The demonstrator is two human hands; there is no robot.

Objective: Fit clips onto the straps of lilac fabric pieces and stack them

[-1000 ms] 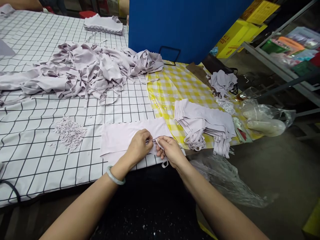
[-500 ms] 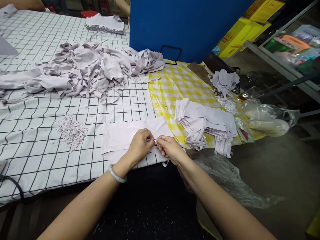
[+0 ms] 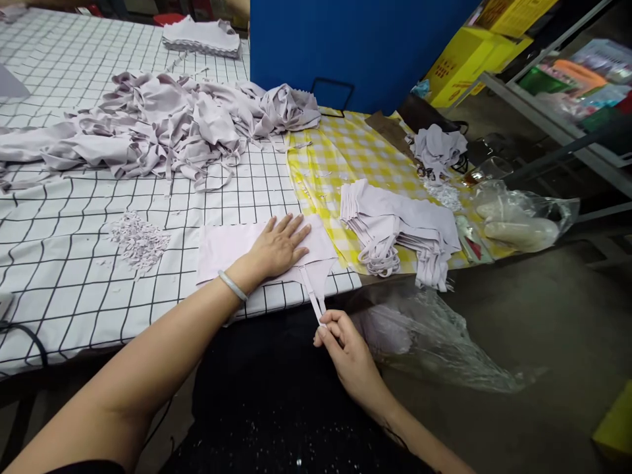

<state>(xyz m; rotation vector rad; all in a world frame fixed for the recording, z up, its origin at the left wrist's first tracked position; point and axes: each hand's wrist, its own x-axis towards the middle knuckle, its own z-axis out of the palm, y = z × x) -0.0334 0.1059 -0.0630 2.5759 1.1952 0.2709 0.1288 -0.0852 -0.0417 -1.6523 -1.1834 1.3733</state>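
Note:
A flat, pale lilac fabric piece lies at the table's front edge. My left hand rests on it palm down, fingers spread. From the fabric's lower right a narrow fabric strap runs down past the table edge in a thin loop. The fingertips of my right hand pinch the strap's lower end, below the table edge. To the right sits a stack of similar lilac pieces, their strap loops bunched at its front.
A heap of crumpled lilac fabric stretches across the checked tablecloth. Small fabric scraps form a pile at left. Behind stands a blue panel. A clear plastic bag hangs off the front edge. Yellow boxes stand back right.
My left hand has gone from pinching at the fabric's edge to lying flat on it. My right hand has moved down toward me, drawing the strap out straight over the edge.

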